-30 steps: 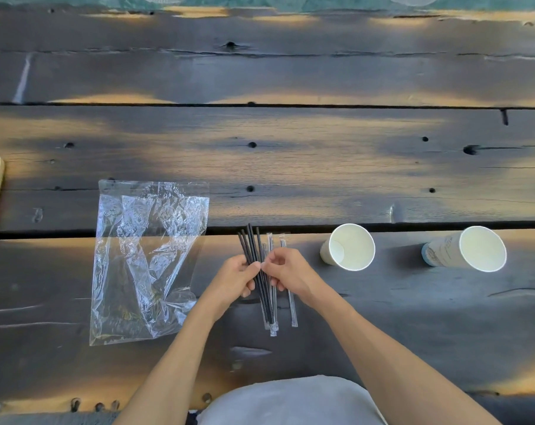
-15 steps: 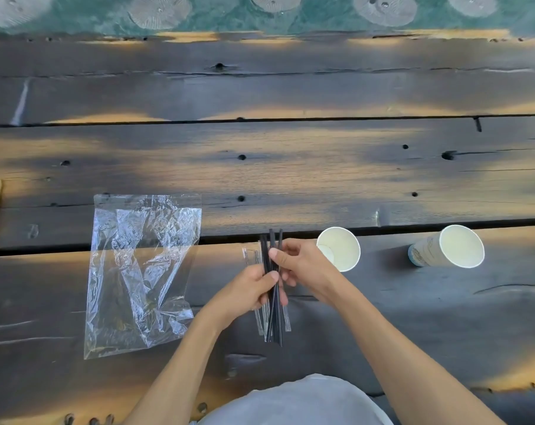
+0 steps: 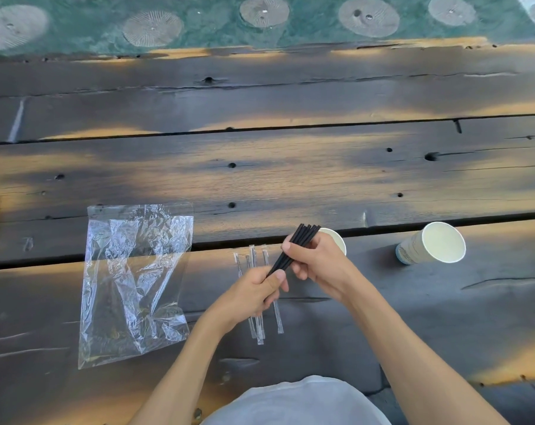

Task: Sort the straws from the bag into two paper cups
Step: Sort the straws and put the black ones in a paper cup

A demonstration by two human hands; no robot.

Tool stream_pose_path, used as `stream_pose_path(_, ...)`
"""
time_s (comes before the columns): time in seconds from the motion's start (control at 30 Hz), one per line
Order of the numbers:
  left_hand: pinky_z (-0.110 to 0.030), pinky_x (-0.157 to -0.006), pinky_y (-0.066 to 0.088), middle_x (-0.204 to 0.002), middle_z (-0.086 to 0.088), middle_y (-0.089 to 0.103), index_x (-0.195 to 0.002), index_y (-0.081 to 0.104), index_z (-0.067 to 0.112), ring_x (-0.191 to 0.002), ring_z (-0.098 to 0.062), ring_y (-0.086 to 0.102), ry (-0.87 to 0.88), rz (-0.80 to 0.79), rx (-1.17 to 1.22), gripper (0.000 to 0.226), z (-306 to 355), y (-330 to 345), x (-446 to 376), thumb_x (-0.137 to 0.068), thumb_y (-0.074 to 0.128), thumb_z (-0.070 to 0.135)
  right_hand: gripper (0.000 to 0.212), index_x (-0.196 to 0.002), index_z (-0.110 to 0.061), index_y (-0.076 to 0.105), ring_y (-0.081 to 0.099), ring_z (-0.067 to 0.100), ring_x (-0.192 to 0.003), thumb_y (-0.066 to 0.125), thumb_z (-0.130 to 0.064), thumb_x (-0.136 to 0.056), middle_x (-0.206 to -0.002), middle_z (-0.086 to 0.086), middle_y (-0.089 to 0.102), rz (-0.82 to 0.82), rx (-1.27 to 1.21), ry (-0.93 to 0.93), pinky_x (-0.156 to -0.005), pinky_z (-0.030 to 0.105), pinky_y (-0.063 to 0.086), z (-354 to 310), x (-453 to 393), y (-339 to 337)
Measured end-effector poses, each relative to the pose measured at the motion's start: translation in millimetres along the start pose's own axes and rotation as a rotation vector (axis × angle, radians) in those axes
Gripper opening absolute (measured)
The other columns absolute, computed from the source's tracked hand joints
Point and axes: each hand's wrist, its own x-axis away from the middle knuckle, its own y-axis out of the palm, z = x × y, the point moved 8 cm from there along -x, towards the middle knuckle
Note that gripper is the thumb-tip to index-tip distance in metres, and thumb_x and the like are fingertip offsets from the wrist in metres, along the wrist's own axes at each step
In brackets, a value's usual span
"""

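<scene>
Pinched in the fingers (image 3: pixel 286 247) of the right hand (image 3: pixel 316 265), lower end in the left hand (image 3: pixel 255 294): black straws (image 3: pixel 293 248), long axis slanting up-right. Just beyond the tips, nearest the right hand, the near cup (image 3: pixel 336 240) (rim partly hidden). Under the fingers on the table (image 3: pixel 290 179), wrapped straws (image 3: pixel 254 262); farther right, the second cup (image 3: pixel 434 243); left, empty bag (image 3: pixel 134 280).

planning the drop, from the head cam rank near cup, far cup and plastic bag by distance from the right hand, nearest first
1. Near cup: right behind the right hand, partly hidden by it.
2. Far cup: off to the right, on its own.
3. Plastic bag: on the left, beyond the left hand.
</scene>
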Motion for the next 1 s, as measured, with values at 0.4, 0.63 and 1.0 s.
stream_pose_path(0.4, -0.027, -0.062, 0.049, -0.088, -0.011, 0.068, -0.101, 0.067, 0.008, -0.072, -0.019, 0.059, -0.156, 0.587, 0.190, 0.027, -68.7, -58.7, -0.4, -0.103, 0.049, 0.028, 0.016, -0.080, -0.011, 0.061, 0.051, 0.012, -0.045, 0.062, -0.003, -0.094, -0.057, -0.002, 0.057, 0.660, -0.101, -0.290, -0.041, 0.022, 0.039, -48.3, 54.5, -142.8)
stream_pose_path(0.63, -0.025, -0.056, 0.047, -0.084, -0.011, 0.067, -0.104, 0.064, 0.004, -0.067, -0.018, 0.057, -0.343, 0.730, 0.245, 0.019, -115.8, -64.4, 8.8, -0.102, 0.049, 0.015, 0.018, -0.072, -0.011, 0.061, 0.049, 0.023, -0.047, 0.063, -0.008, -0.090, -0.049, 0.005, 0.056, 0.678, 0.299, -0.221, -0.052, 0.033, 0.043, -32.8, 35.7, -133.3)
stream_pose_path(1.0, -0.027, -0.059, 0.050, -0.085, -0.010, 0.069, -0.099, 0.065, 0.009, -0.069, -0.019, 0.060, -0.401, 0.723, 0.235, 0.017, -134.5, -64.5, 9.8, -0.101, 0.049, 0.015, 0.008, -0.072, -0.021, 0.066, 0.064, 0.024, -0.056, 0.066, -0.021, -0.080, -0.054, 0.001, 0.065, 0.603, 0.628, -0.058, -0.063, 0.042, 0.057, -1.8, 6.7, -111.6)
